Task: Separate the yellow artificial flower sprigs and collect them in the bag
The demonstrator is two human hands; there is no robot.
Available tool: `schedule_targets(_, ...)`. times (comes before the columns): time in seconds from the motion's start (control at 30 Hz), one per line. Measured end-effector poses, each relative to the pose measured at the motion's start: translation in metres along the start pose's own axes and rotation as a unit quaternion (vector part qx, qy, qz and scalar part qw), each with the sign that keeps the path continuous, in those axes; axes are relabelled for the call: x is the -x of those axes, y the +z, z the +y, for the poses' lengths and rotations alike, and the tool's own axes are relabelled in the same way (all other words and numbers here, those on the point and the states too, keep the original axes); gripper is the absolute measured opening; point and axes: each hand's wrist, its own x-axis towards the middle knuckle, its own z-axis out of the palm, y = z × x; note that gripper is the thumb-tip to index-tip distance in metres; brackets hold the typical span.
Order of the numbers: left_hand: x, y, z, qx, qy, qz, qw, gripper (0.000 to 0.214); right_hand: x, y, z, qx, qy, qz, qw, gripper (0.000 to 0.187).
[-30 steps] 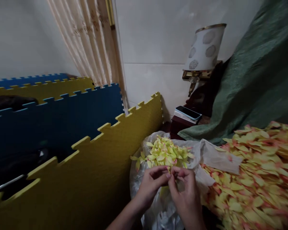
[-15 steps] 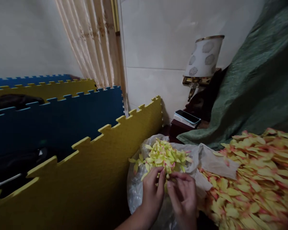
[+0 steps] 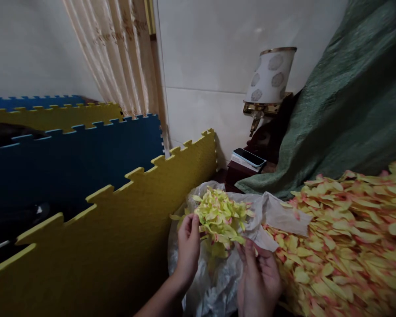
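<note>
Two petal heaps (image 3: 216, 209) (image 3: 356, 237) are lying near two grips (image 3: 188, 246) (image 3: 260, 275). Four foam mats (image 3: 128, 229) (image 3: 95, 163) (image 3: 69, 118) (image 3: 36, 103) are standing left of them, one lamp (image 3: 269, 77) and one phone (image 3: 250, 157) beyond.

Patterned wall lamp (image 3: 271, 75) above a phone (image 3: 249, 157), beige curtain (image 3: 119, 57) farther left.

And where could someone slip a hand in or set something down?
Perhaps on the bare crumpled plastic between the left hand and right hand, below the small petal pile. It's crowded at the large petal heap and where the phone lies.
</note>
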Motion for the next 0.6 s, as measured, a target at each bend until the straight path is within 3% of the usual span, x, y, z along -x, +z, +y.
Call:
schedule_targets(0.1, -0.009, -0.004, 0.002, 0.006, -0.003, 0.018, 1.0, 0.037, -0.01, 0.003, -0.002, 0.017, -0.018, -0.015, 1.0, 0.025)
schedule_targets(0.23, -0.019, -0.015, 0.003, 0.003, 0.029, 0.115, 0.993, 0.038, -0.04, 0.008, -0.004, 0.03, -0.116, 0.025, 0.992, 0.024)
schedule_targets(0.3, -0.02, -0.019, 0.003, -0.021, 0.031, 0.093, 0.995, 0.038, -0.059, 0.015, -0.005, 0.072, -0.173, 0.023, 0.982, 0.025)
schedule_targets(0.4, -0.017, -0.021, 0.001, -0.042, -0.005, 0.041, 0.998, 0.041, -0.081, 0.033, -0.004, 0.181, -0.243, -0.053, 0.952, 0.024)
schedule_targets(0.5, -0.014, -0.017, 0.002, -0.023, -0.023, 0.029, 0.999, 0.042, -0.09, 0.05, -0.003, 0.245, -0.25, -0.174, 0.92, 0.022)
schedule_targets(0.6, -0.013, -0.014, 0.006, 0.006, -0.021, -0.002, 1.0, 0.041, -0.081, 0.051, -0.006, 0.305, -0.299, -0.272, 0.862, 0.015)
